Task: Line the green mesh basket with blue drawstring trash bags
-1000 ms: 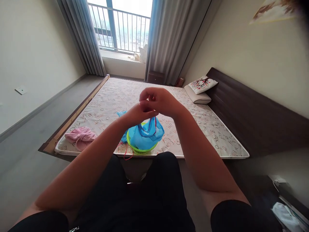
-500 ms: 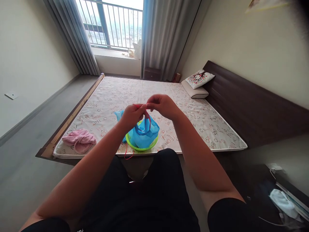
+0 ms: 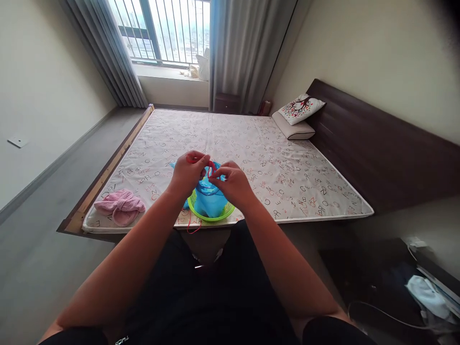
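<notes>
Blue bag [image 3: 212, 205], just one, in one green basket [image 3: 211, 219] on one mattress [image 3: 287, 167]. Red string [image 3: 212, 166] pinched above in two hands, left hand [image 3: 186, 174] and right hand [image 3: 235, 186]. Beside, one pink cloth [image 3: 121, 206]; farther off, two pillows [image 3: 301, 109].

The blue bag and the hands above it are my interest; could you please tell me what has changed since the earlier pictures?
The right hand has come down from above the left hand to its right, nearer the blue bag; the left hand has shifted slightly left. The red cord, mostly hidden at first, now shows between their fingers. The bag in its green basket and the pink cloth stayed put.
</notes>
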`<control>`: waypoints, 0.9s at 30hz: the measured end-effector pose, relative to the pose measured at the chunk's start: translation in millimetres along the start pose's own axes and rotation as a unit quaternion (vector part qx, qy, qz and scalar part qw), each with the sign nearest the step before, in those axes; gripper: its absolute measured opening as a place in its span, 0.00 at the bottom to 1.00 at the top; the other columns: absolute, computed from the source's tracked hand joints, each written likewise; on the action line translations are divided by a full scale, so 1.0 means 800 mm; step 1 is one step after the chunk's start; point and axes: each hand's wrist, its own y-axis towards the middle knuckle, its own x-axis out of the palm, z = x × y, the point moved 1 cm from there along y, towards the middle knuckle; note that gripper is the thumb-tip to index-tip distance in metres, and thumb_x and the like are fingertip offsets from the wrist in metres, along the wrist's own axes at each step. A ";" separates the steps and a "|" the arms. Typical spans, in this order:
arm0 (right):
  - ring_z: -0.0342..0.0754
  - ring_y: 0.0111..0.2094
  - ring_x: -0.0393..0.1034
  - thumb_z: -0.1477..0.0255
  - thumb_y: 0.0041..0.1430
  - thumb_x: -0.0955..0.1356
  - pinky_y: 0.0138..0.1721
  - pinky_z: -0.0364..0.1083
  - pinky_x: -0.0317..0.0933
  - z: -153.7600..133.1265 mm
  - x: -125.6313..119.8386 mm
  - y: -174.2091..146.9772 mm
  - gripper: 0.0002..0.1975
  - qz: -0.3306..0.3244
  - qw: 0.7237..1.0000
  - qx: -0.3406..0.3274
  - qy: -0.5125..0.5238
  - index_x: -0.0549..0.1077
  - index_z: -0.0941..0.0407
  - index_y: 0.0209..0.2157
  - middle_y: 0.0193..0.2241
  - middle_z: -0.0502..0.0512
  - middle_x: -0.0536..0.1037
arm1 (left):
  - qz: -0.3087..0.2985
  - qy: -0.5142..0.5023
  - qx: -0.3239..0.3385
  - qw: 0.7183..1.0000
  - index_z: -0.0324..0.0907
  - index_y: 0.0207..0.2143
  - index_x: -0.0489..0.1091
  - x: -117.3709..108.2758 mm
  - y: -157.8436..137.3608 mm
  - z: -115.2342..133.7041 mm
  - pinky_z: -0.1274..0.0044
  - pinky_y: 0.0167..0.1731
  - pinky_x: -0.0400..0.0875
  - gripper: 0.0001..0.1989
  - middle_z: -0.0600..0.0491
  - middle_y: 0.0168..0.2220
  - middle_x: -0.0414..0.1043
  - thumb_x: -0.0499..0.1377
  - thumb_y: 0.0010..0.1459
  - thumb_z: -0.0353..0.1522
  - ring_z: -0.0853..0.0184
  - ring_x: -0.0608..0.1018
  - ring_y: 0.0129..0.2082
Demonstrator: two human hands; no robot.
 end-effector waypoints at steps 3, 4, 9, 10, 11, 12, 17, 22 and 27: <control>0.54 0.51 0.69 0.78 0.55 0.78 0.60 0.60 0.65 0.009 0.018 0.001 0.09 0.073 0.986 -0.110 -0.106 0.79 0.52 0.27 0.47 0.55 0.76 | -0.059 -0.010 -0.046 0.997 0.40 0.31 0.71 0.000 0.002 -0.001 0.82 0.15 0.56 0.08 0.59 0.16 0.66 0.67 0.60 0.31 0.75 0.65 0.14; 0.54 0.54 0.69 0.78 0.56 0.77 0.61 0.60 0.65 0.014 0.023 0.004 0.10 0.081 0.982 -0.136 -0.102 0.76 0.53 0.27 0.50 0.56 0.76 | -0.077 -0.014 -0.061 0.995 0.40 0.31 0.71 -0.002 0.004 -0.003 0.82 0.15 0.55 0.08 0.60 0.16 0.65 0.68 0.59 0.32 0.75 0.64 0.14; 0.48 0.42 0.75 0.72 0.57 0.76 0.44 0.49 0.71 0.042 0.037 0.025 0.15 0.041 0.997 -0.064 0.007 0.69 0.51 0.43 0.47 0.53 0.78 | -0.129 0.021 -0.057 0.990 0.39 0.32 0.73 -0.014 0.018 -0.020 0.82 0.17 0.56 0.13 0.55 0.22 0.73 0.72 0.54 0.36 0.76 0.65 0.16; 0.47 0.38 0.75 0.71 0.58 0.75 0.41 0.48 0.70 0.046 0.037 0.029 0.18 0.025 0.999 -0.033 0.005 0.69 0.50 0.48 0.44 0.51 0.79 | -0.137 0.032 -0.055 0.988 0.39 0.33 0.74 -0.016 0.020 -0.025 0.81 0.17 0.57 0.13 0.54 0.22 0.74 0.72 0.53 0.37 0.76 0.65 0.16; 0.46 0.35 0.74 0.69 0.59 0.75 0.40 0.48 0.68 0.049 0.037 0.033 0.20 0.013 1.000 -0.008 -0.008 0.69 0.50 0.51 0.41 0.50 0.80 | -0.143 0.040 -0.053 0.987 0.39 0.33 0.74 -0.017 0.022 -0.031 0.81 0.17 0.57 0.14 0.54 0.22 0.74 0.72 0.53 0.38 0.75 0.66 0.16; 0.47 0.34 0.74 0.68 0.60 0.74 0.39 0.47 0.66 0.051 0.036 0.037 0.20 0.001 1.000 0.011 -0.025 0.70 0.51 0.52 0.37 0.49 0.80 | -0.143 0.043 -0.045 0.988 0.39 0.33 0.75 -0.017 0.024 -0.038 0.80 0.18 0.58 0.14 0.54 0.22 0.74 0.72 0.52 0.39 0.75 0.66 0.17; 0.44 0.27 0.70 0.62 0.59 0.74 0.32 0.45 0.62 0.068 0.039 0.049 0.12 -0.080 0.989 0.099 0.081 0.78 0.54 0.41 0.25 0.49 0.78 | -0.104 0.063 0.055 0.991 0.40 0.31 0.77 -0.013 0.033 -0.069 0.77 0.27 0.69 0.13 0.52 0.26 0.78 0.72 0.52 0.40 0.69 0.75 0.24; 0.42 0.25 0.72 0.58 0.41 0.84 0.23 0.41 0.56 0.093 0.047 0.045 0.27 -0.060 0.918 0.219 0.326 0.78 0.54 0.40 0.28 0.48 0.81 | -0.055 0.173 0.138 0.974 0.43 0.35 0.83 -0.012 0.037 -0.092 0.72 0.41 0.77 0.03 0.52 0.34 0.84 0.68 0.59 0.32 0.63 0.83 0.36; 0.49 0.38 0.81 0.68 0.37 0.86 0.27 0.42 0.70 0.100 0.038 0.031 0.30 -0.017 0.853 0.243 0.461 0.80 0.52 0.45 0.37 0.50 0.85 | -0.049 0.220 0.217 0.950 0.45 0.42 0.86 -0.015 0.038 -0.114 0.70 0.49 0.78 0.06 0.51 0.41 0.87 0.67 0.65 0.30 0.60 0.86 0.42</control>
